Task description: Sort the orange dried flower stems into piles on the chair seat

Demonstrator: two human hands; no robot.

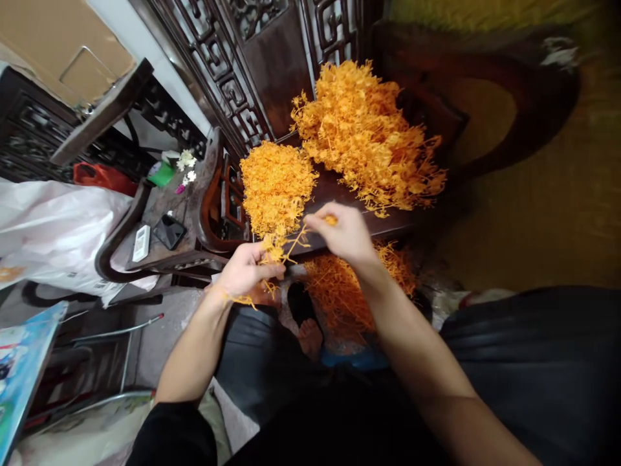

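My left hand (242, 270) is closed on an orange branching sprig (274, 249) with small flower-like heads, its thin stems sticking out towards the right. Just above and to the right, my right hand (343, 232) is closed in a pinch, with a small orange piece (330, 220) showing at its curled fingers; its fingertips are at the sprig's stem. Behind my left hand lies a compact heap of small orange heads (277, 181). A bigger heap of orange branching sprigs (366, 133) sits farther back. Below my hands is a mass of bare orange stems (334, 291).
Both heaps rest on a dark wooden seat (334, 188) with a carved back (276, 65). A blue rim (356, 358) shows under the stems. On the left, a small wooden table (160, 200) holds a black phone-like object (169, 231) and a white device (141, 243). A slippered foot (309, 333) is below.
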